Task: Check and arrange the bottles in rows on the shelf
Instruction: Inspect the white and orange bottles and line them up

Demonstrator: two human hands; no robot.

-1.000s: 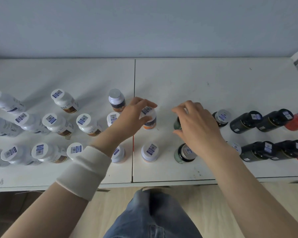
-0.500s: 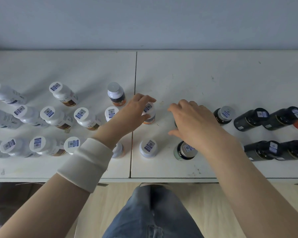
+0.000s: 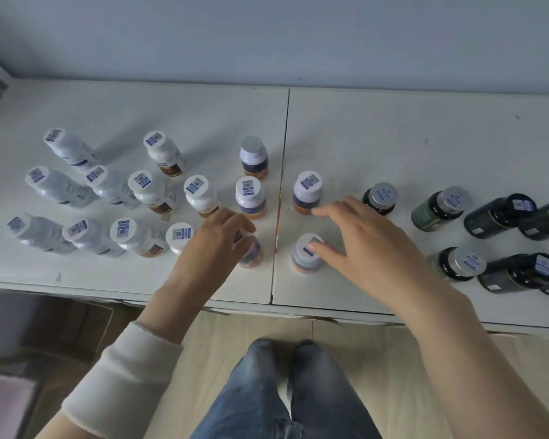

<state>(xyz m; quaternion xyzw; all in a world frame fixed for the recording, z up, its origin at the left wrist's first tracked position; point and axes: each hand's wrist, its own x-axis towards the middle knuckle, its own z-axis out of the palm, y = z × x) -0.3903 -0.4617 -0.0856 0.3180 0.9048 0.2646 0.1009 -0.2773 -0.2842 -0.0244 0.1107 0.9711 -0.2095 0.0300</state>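
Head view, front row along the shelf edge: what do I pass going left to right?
Pale bottle → second pale bottle → brown-label bottle → white cap → left hand → gripped bottle → seam → thumbed bottle → right hand → silver-cap bottle → black bottle.

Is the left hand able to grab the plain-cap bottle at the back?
Probably, but not straight away. The left hand holds a front bottle, and a middle bottle stands before the plain-cap bottle; it must reach over.
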